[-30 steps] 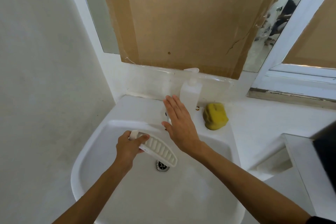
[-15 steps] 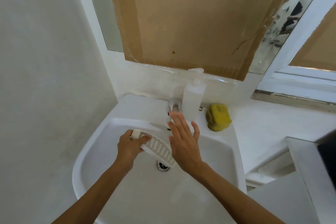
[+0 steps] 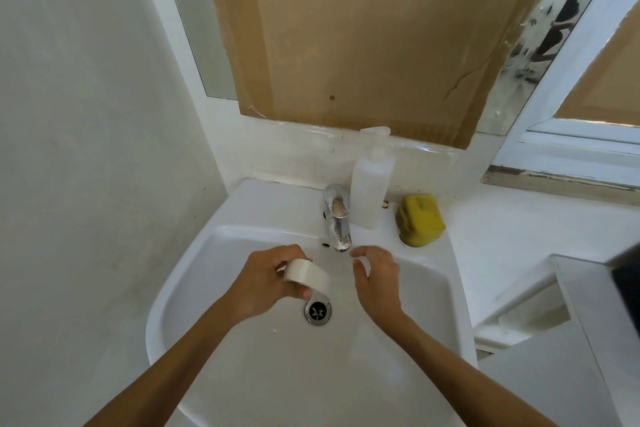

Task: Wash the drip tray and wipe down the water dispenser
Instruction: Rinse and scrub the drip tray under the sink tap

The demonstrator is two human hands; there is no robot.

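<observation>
**Op A:** White walls are closing in on a white sink (image 3: 194,274), and cardboard (image 3: 363,38) is covering most of the mirror behind it. I'm holding the drip tray (image 3: 306,276) over the basin, just above the drain (image 3: 317,311), tilted so its smooth side is facing up.

**Op B:** Which hand is carrying it?

**Op A:** My left hand (image 3: 268,282) is gripping it, fingers curled over the far edge and thumb wrapping the near one. My right hand (image 3: 375,279) is hanging beside it, fingers loosely bent and apart, holding nothing, not touching the tray.

**Op B:** Where is that hand sitting against the tap?

**Op A:** It's hovering just below and right of the chrome faucet (image 3: 337,222) spout. I'm not able to tell whether water is running.

**Op B:** Anything further out?

**Op A:** A white pump bottle (image 3: 369,187) is standing just right of the faucet, and a yellow sponge (image 3: 419,220) is lying on the sink's back ledge beyond it. A white tabletop (image 3: 512,229) is stretching off to the right.
</observation>
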